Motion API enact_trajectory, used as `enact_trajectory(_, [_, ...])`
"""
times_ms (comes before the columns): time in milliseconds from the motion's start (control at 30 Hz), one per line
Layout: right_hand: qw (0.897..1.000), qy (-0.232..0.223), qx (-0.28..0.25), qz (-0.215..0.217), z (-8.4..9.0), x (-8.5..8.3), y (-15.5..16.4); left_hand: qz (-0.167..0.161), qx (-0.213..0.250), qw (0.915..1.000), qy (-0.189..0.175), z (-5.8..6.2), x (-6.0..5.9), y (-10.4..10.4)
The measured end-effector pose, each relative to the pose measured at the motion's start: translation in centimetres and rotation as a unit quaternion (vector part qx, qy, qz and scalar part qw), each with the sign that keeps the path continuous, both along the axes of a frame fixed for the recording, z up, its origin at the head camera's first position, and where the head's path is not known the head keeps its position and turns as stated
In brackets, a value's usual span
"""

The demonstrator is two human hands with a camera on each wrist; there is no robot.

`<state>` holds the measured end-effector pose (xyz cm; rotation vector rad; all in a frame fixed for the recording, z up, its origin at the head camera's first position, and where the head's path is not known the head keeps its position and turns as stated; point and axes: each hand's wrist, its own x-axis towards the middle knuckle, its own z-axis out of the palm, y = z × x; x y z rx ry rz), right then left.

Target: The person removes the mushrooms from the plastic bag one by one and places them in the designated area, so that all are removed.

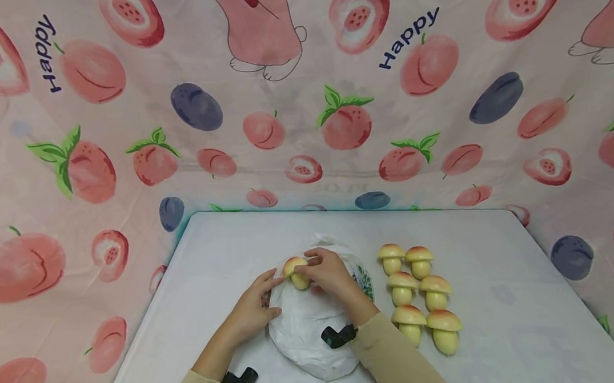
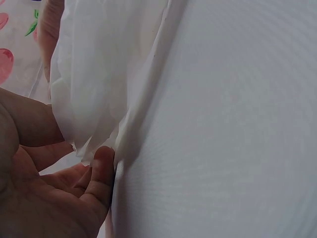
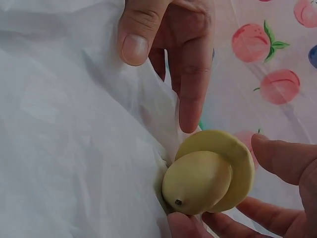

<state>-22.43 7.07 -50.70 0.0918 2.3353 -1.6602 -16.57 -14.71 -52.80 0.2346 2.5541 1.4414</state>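
A toy mushroom (image 1: 292, 266), with a pale yellow stem and an orange-tinted cap, sits at the far-left part of a crumpled white plastic bag (image 1: 314, 351). My right hand (image 1: 332, 275) holds this mushroom by its cap with thumb and fingers. In the right wrist view the mushroom (image 3: 198, 181) shows its rounded stem end, lying against the white plastic. My left hand (image 1: 249, 309) grips the bag's left edge, its thumb on one side and fingers on the other. The left wrist view shows the left thumb (image 2: 102, 166) at the gathered plastic.
Several more toy mushrooms (image 1: 401, 287) stand in two columns to the right of the bag. Green print (image 1: 364, 280) shows on the bag's right side. All lies on a white table (image 1: 502, 297), with a fruit-patterned cloth (image 1: 292, 89) hanging behind it.
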Motion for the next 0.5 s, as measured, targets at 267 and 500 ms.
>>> enact_trajectory(267, [1.000,-0.002,0.019,0.003,0.00,-0.09,-0.37,0.005,-0.002,1.0000,-0.006,0.08,0.02,0.09])
enact_trajectory(500, [0.999,-0.001,0.036,-0.001,-0.08,-0.12,-0.59,0.010,-0.002,0.9999,-0.009,0.34,0.14,0.27])
